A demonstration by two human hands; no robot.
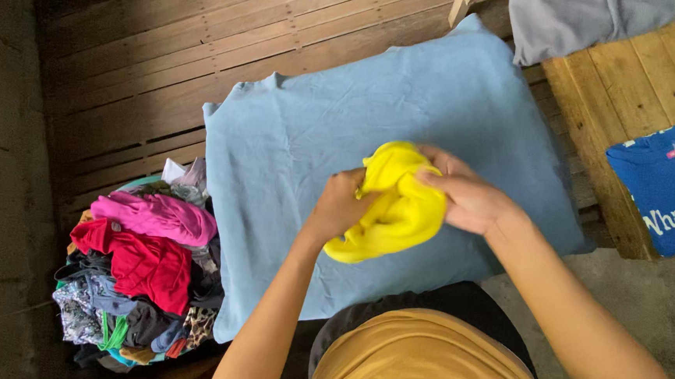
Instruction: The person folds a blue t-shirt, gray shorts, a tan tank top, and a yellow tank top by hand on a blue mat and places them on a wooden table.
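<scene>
In the head view, the left hand (342, 205) and the right hand (466, 196) both gripped a bunched yellow cloth (393, 208) just above the blue pillow (372, 129). Since the cloth was so crumpled, a loose end could slip out and drop toward the basket of clothes (141, 267) or the floor.

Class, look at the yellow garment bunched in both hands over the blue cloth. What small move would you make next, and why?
Probably draw the hands apart to open it out. The yellow garment is crumpled into a ball between the left hand and right hand, so no edges show, and the flat blue cloth below offers room to spread it.
</scene>
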